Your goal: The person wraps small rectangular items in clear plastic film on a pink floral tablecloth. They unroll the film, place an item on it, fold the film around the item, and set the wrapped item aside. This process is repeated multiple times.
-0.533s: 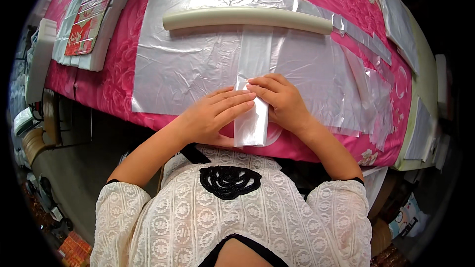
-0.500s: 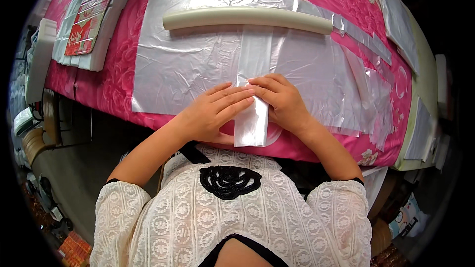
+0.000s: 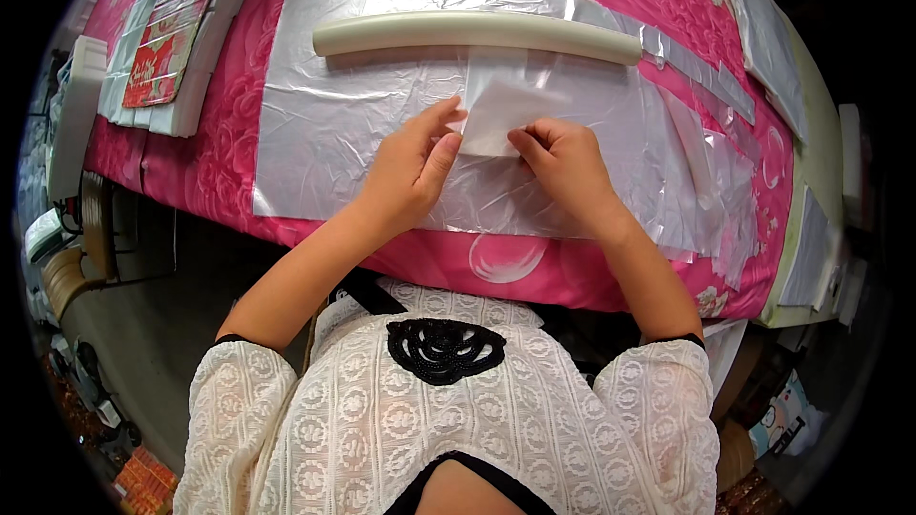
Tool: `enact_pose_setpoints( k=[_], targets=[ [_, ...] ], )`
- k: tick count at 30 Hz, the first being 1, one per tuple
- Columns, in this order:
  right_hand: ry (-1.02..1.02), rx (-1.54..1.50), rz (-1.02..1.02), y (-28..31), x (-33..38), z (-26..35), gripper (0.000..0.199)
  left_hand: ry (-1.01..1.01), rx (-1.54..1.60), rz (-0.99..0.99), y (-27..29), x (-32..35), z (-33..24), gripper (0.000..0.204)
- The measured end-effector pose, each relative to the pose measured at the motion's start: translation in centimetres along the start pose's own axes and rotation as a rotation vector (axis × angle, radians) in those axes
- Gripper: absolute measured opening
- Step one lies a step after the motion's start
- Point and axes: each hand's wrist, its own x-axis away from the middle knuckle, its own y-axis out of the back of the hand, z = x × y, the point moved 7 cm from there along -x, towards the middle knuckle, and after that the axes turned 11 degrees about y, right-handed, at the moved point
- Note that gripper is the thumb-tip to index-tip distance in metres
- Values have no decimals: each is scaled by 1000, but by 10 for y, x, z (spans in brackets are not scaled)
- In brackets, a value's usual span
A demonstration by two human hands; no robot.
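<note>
A narrow strip of clear plastic film (image 3: 504,114) is raised between my hands, its near end folded up and away from me. My right hand (image 3: 563,164) pinches its lower right corner between thumb and fingers. At the strip's left edge my left hand (image 3: 412,164) has its thumb and fingers apart, with the fingertips close to the film. Beneath both hands lies a stack of crinkled silvery-clear plastic sheets (image 3: 353,133). Across the far part of these sheets rests a long cream-coloured tube (image 3: 468,30), just beyond the strip.
The table wears a pink floral cloth (image 3: 401,262). White wrapped stacks with a red patterned packet (image 3: 172,48) stand at the far left. Loose plastic pieces (image 3: 730,167) lie to the right, near a pale board edge (image 3: 811,153). A wooden chair (image 3: 72,277) is at lower left.
The strip's near end has been lifted from the table's front edge and turned away from me. Both hands moved farther forward and drew apart; my right hand now pinches the film.
</note>
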Motion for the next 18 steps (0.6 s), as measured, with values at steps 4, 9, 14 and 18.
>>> enact_pose_setpoints(
  k=[4, 9, 14, 18],
  targets=[
    [-205, -190, 85, 1, -16, -8, 21, -373, -554, -85, -11, 13, -17, 61],
    [-177, -120, 52, 3, -16, -7, 22, -345, -939, 82, -47, 18, 4, 71],
    [467, 607, -454, 16, 10, 38, 45, -337, -971, 62, -48, 19, 6, 72],
    [789, 725, -116, 2, 5, 33, 51, -402, -934, 12, -45, 13, -3, 64]
  ],
)
